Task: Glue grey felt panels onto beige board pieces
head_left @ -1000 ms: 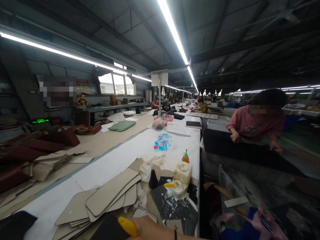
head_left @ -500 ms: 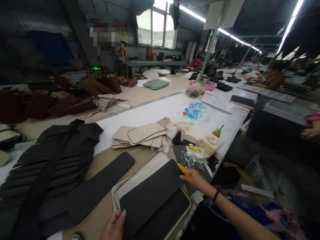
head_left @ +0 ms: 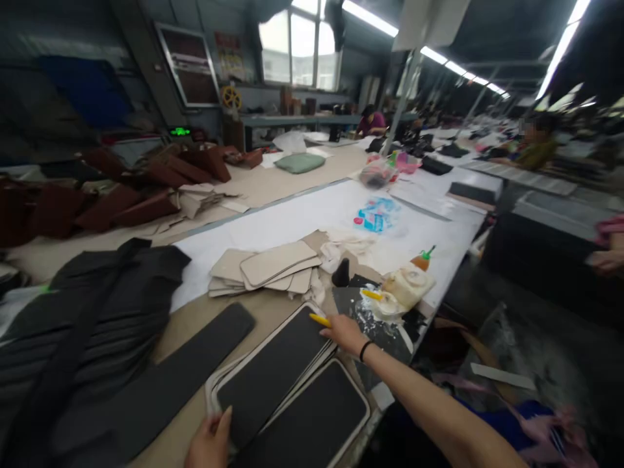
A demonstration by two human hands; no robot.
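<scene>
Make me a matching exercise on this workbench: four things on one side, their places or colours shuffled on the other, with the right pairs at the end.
Things
1. Yellow handle
2. Left hand
3. Green-tipped bottle
4. Loose pile of rounded panels beyond the hands

Places and colours
A. Beige, overlapping askew
B. Held in the right hand
C. Orange-brown body, next to the off-white jug
D. At the near end of a black panel

Right pairs: 1-B, 2-D, 3-C, 4-A
</scene>
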